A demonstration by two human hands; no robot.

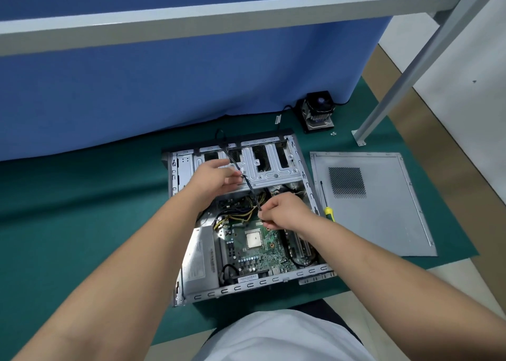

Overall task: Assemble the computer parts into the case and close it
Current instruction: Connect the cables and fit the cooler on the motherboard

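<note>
Black cable (250, 188) runs diagonally over open case (175, 174), far-left to near-right. Left hand (216, 175) pinches upper end; right hand (284, 210) pinches lower end, directly above motherboard (254, 253). Right grip nearer to board; seat from there.

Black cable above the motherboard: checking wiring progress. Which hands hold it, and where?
Both. The left hand pinches the black cable near its white connector; the right hand grips it lower down.

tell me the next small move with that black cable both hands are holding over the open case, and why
Probably guide the black cable down to a header on the motherboard and seat its end. The left hand holds it up near the drive cage, the right hand pinches it lower, just above the board, so the end looks unplugged. The exact connector is too small to tell.
</note>
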